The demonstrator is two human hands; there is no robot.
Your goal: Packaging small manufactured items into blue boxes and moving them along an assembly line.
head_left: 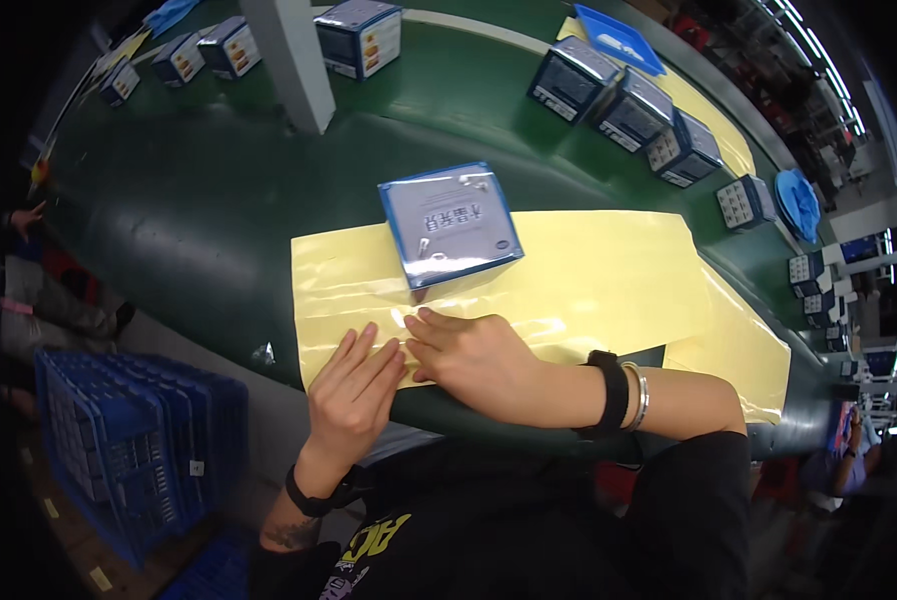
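My left hand [354, 395] rests on a yellow sheet [609, 270], its fingers stretched out and angled up toward the box. Beside it, my right hand [479, 362] is closed, with bent fingers and the tips close to the left fingertips. Whatever those fingers hold, if anything, is hidden. Just beyond both hands, a blue and silver-grey box [454, 225] with a shiny wrapped top sits on the sheet's far edge. A small dark reddish bit shows under its near corner. Glare lies on the sheet near my fingers.
The green work surface [189, 200] carries several similar boxes [634, 108] along its far side. A grey post [289, 65] rises from it. Blue tray [619, 38] at the back; stacked blue crates [134, 440] stand at lower left. People are partly visible at both sides.
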